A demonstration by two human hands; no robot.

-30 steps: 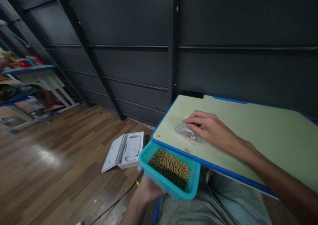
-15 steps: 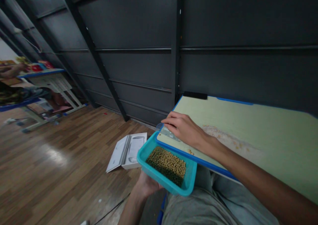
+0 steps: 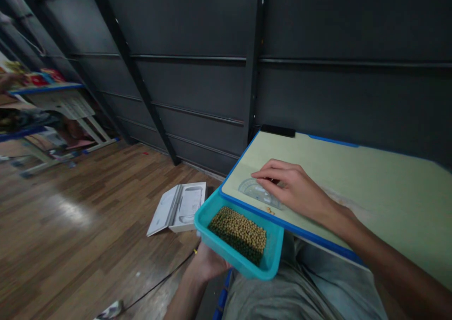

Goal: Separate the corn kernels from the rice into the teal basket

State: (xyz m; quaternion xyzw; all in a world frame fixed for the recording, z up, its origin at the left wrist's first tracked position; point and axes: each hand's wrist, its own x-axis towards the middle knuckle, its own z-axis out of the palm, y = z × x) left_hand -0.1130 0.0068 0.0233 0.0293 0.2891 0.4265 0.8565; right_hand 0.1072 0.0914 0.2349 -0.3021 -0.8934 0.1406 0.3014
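Note:
My left hand (image 3: 207, 263) grips the underside of a teal plastic tray (image 3: 272, 254) filled with small yellow-green beans (image 3: 238, 232), held just below the near-left edge of a pale green desk (image 3: 370, 188) with a blue rim. My right hand (image 3: 293, 185) lies on the desk, fingers pressed on a clear plastic protractor (image 3: 254, 190) near that edge. A few loose beans (image 3: 270, 210) lie by the rim, right above the tray.
An open white box (image 3: 178, 207) lies on the wooden floor left of the desk, with a black cable (image 3: 158, 284) running past it. A dark panelled wall stands behind. Other desks (image 3: 45, 98) with colourful items stand at far left.
My right hand pushed the protractor to the desk's left edge above the tray, then drew it back right a little. Fewer loose beans lie on the desk now.

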